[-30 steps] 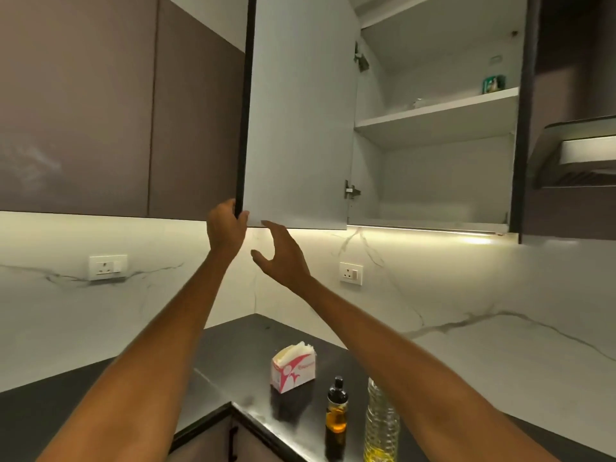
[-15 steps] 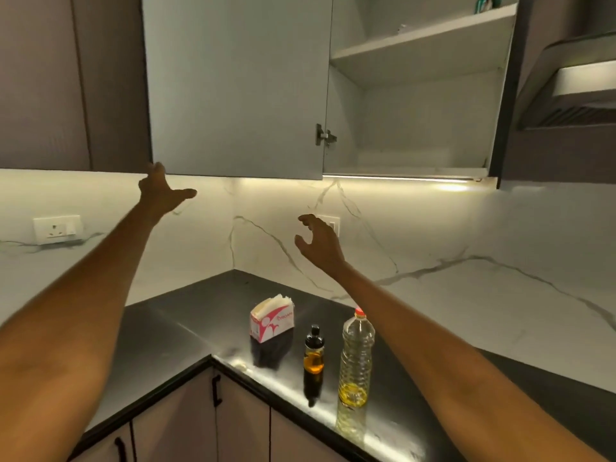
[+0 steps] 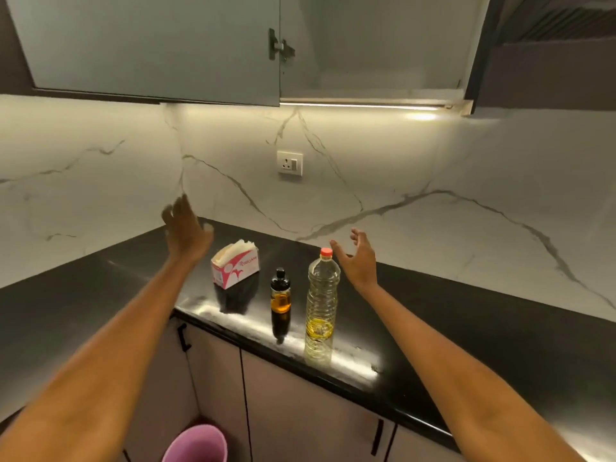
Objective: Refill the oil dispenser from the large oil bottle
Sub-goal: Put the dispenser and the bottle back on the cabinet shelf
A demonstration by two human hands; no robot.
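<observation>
A tall clear oil bottle [image 3: 322,305] with a red cap stands near the front edge of the black counter [image 3: 483,328]; a little yellow oil sits low in it. Just to its left stands the small oil dispenser [image 3: 280,296], dark-capped, with amber oil inside. My right hand [image 3: 358,260] hovers open just right of the bottle's cap, not touching it. My left hand [image 3: 186,233] is raised and blurred above the counter, left of the dispenser, fingers spread and holding nothing.
A pink-and-white tissue box [image 3: 235,268] sits behind the dispenser to the left. Overhead, a wall cabinet door [image 3: 150,45] stands open. A socket [image 3: 290,162] is on the marble backsplash. A pink bucket [image 3: 196,445] stands on the floor below.
Both hands have come down from the cabinet door toward the counter. The view has tilted down, so the bottle and dispenser sit higher in the frame.
</observation>
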